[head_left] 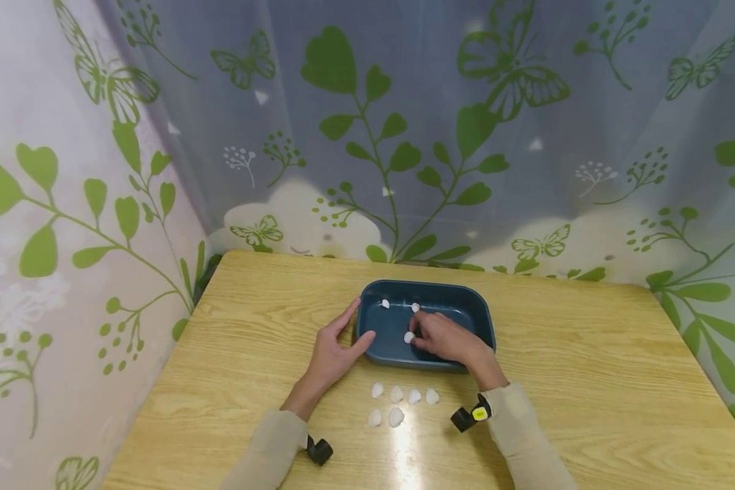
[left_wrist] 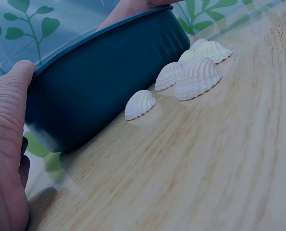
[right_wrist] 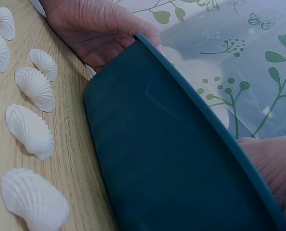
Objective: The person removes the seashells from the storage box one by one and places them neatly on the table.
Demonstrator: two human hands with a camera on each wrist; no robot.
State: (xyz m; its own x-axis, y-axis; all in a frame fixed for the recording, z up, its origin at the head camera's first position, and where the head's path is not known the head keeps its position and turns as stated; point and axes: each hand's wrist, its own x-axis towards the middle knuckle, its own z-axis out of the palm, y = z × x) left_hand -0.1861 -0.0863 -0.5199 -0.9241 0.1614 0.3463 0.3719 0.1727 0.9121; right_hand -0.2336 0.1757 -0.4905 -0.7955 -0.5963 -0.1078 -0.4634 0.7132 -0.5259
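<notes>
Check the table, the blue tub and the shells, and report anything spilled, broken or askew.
Nothing stands out. The blue tub sits flat on the table, three shells inside, six whole shells grouped in front. The left hand steadies its rim.

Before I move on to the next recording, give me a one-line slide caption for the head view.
Left hand steadies a dark blue tray while right hand pinches a white shell inside; six shells wait on the wooden table.

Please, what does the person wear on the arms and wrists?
Both arms have long beige sleeves. The left sleeve ends beside a small black wrist camera. The right sleeve ends at a black wrist camera with a yellow mark. Both hands are bare: no gloves or rings visible.
</notes>
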